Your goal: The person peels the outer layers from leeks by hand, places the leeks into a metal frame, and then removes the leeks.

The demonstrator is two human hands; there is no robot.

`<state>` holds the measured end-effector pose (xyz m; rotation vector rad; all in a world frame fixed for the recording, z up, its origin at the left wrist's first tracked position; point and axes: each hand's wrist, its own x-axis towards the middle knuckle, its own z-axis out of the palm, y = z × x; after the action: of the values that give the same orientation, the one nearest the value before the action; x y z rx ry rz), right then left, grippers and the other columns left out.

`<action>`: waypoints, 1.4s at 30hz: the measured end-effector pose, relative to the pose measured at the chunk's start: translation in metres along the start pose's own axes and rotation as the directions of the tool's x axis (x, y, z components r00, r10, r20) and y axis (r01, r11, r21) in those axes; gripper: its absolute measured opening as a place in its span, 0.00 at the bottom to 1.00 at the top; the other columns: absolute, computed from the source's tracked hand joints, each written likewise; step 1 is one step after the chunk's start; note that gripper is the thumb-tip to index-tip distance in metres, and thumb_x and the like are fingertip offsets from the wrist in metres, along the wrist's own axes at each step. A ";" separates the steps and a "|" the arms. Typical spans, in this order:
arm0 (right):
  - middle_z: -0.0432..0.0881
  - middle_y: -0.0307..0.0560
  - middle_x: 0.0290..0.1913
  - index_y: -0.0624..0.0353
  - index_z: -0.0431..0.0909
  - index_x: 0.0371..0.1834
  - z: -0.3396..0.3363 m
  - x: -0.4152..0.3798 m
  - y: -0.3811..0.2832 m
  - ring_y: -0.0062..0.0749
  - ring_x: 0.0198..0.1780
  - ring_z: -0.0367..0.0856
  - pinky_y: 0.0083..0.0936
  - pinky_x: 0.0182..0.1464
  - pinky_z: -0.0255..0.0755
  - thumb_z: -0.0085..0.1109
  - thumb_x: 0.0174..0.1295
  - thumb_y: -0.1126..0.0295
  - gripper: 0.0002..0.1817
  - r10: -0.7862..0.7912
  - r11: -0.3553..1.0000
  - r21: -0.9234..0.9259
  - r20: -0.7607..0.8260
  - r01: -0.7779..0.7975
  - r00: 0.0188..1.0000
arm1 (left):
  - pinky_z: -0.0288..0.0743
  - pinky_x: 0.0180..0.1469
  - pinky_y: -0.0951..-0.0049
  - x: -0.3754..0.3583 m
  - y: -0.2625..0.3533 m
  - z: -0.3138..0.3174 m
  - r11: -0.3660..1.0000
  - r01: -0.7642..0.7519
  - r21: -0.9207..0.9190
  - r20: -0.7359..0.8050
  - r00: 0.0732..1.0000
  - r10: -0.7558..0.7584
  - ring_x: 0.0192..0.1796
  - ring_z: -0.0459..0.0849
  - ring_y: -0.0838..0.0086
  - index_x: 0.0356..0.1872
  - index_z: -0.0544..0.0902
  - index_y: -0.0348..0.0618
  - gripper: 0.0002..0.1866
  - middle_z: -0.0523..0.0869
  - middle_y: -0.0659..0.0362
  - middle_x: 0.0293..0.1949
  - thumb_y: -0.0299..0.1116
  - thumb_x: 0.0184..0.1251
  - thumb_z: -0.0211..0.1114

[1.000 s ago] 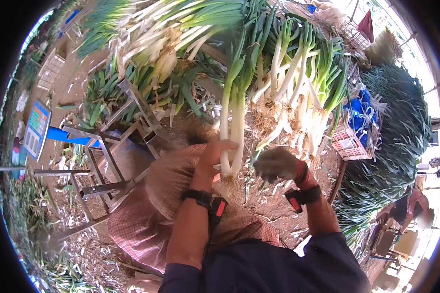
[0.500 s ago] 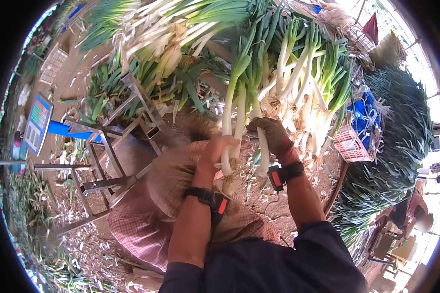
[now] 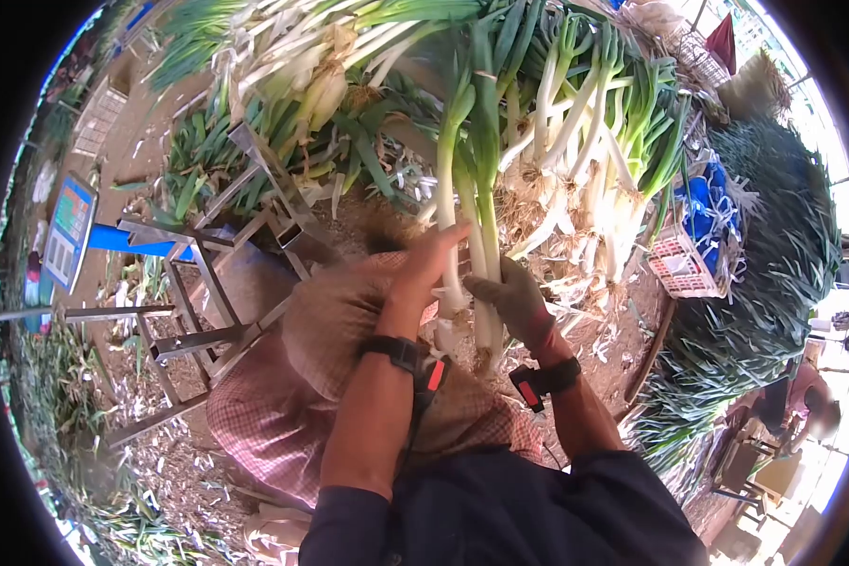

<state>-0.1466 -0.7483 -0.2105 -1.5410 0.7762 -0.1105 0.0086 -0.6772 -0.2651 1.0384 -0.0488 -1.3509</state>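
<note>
Several long leeks [image 3: 485, 179] stand upright in front of me, white stems down and green leaves up. My left hand [image 3: 434, 259], bare, lies against the left side of the white stems, its fingers wrapped round them. On the right side my right hand [image 3: 511, 300], in a dark glove, closes round the lower stems just above the roots. Right behind them more leeks [image 3: 590, 141] lean together, with their roots toward me.
A metal frame [image 3: 212, 283] and a scale [image 3: 69, 234] are at the left. Loose leeks [image 3: 283, 57] lie at the upper left. A pink basket [image 3: 684, 267] holds blue material. A large leaf pile [image 3: 774, 217] fills the right; a person [image 3: 807, 401] is beyond.
The held stems have come closer together. My right hand has moved down and slightly left with its stem, while my left hand has shifted slightly up and right.
</note>
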 end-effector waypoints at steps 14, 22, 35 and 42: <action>0.84 0.55 0.44 0.55 0.78 0.62 -0.005 -0.067 -0.018 0.50 0.43 0.86 0.42 0.45 0.78 0.69 0.63 0.51 0.28 -0.279 0.765 -0.621 -0.082 0.170 0.957 | 0.84 0.39 0.63 0.009 -0.013 0.026 0.949 -0.158 0.274 -0.138 0.970 0.201 0.37 0.88 0.62 0.50 0.81 0.29 0.24 0.87 0.49 0.40 0.20 0.46 0.72; 0.83 0.50 0.32 0.54 0.82 0.35 -0.004 -0.081 -0.016 0.49 0.35 0.85 0.45 0.37 0.79 0.60 0.64 0.67 0.05 -0.213 0.480 -0.830 0.205 0.285 0.955 | 0.84 0.39 0.59 0.019 -0.038 0.048 0.968 -0.207 0.145 -0.263 0.935 0.239 0.38 0.88 0.59 0.52 0.79 0.30 0.26 0.86 0.49 0.40 0.19 0.46 0.71; 0.85 0.55 0.53 0.65 0.67 0.73 -0.079 -0.066 0.010 0.33 0.49 0.85 0.30 0.52 0.79 0.63 0.70 0.46 0.39 0.183 0.982 -0.040 0.002 -0.183 0.983 | 0.85 0.37 0.60 0.015 -0.031 0.040 0.973 -0.101 0.207 -0.123 0.984 0.129 0.38 0.88 0.61 0.55 0.78 0.31 0.22 0.85 0.50 0.41 0.24 0.58 0.71; 0.76 0.48 0.63 0.69 0.69 0.70 -0.025 -0.009 0.020 0.29 0.61 0.76 0.25 0.65 0.69 0.56 0.78 0.62 0.26 -0.154 0.965 0.246 0.231 0.096 0.961 | 0.76 0.59 0.62 -0.018 -0.014 0.026 0.894 -0.154 0.422 0.159 0.983 0.095 0.61 0.80 0.62 0.75 0.60 0.38 0.43 0.78 0.49 0.62 0.63 0.75 0.58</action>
<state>-0.1741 -0.7638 -0.2214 -1.3482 0.4489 -0.0966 -0.0221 -0.6755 -0.2499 1.2879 -0.5312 -1.3187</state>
